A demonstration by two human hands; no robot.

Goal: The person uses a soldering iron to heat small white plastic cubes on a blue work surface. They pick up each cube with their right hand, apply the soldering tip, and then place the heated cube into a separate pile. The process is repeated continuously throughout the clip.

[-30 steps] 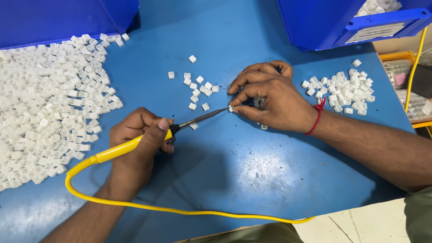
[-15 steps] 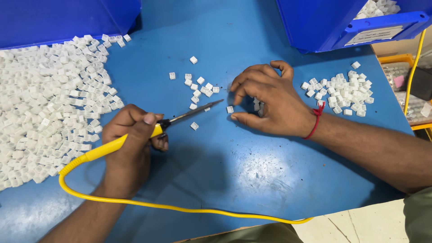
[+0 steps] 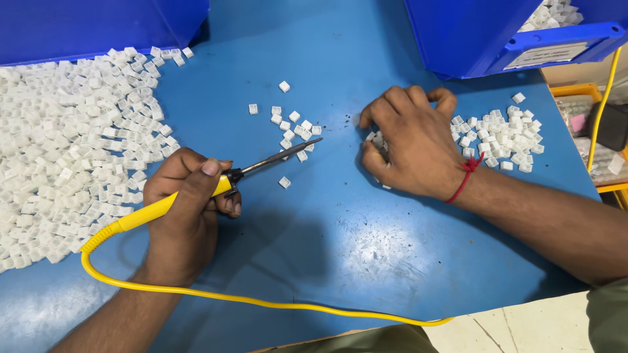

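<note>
since the earlier frame the right hand (image 3: 411, 145) has drawn away from the iron tip and now lies curled over a few small white plastic cubes (image 3: 378, 140) near the middle of the blue table top (image 3: 340, 248), fingers bent and pinching at them, i think. left hand (image 3: 186, 202) grips closed around the yellow-handled soldering iron (image 3: 216, 186), tip raised beside the scattered cubes (image 3: 291, 127). picking a new piece seems the step; next, tip and cube must meet carefully.
</note>
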